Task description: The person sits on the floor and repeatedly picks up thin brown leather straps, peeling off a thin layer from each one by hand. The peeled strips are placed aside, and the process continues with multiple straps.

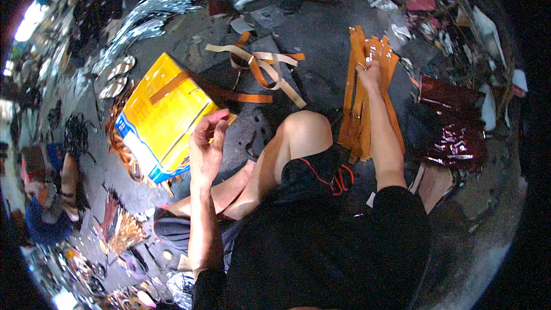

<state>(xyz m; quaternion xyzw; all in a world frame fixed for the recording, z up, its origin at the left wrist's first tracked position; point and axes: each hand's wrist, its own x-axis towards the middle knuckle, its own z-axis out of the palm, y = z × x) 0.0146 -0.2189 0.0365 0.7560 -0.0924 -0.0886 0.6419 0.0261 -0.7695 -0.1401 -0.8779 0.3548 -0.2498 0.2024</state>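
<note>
My right hand (371, 76) reaches out over a fanned bundle of orange-brown leather-like strips (360, 120). Its fingers close on the upper part of one strip. My left hand (208, 140) is raised beside a large yellow and blue box-like container (172, 117), its fingers loosely bent and the thumb apart from them. I see nothing between them. An orange-brown strip (169, 88) lies across the container's top face. Beyond my bent knee, a loose tangle of tan and orange strips (267, 72) lies on the dark floor.
Glossy dark-red sheets or strips (453, 123) lie at the right. Shiny silver strips (152, 14) spread out at the far left, near a pair of sandals (117, 77). Mixed scraps (419, 3) line the far edge. Another person's arm (70, 181) shows at the left.
</note>
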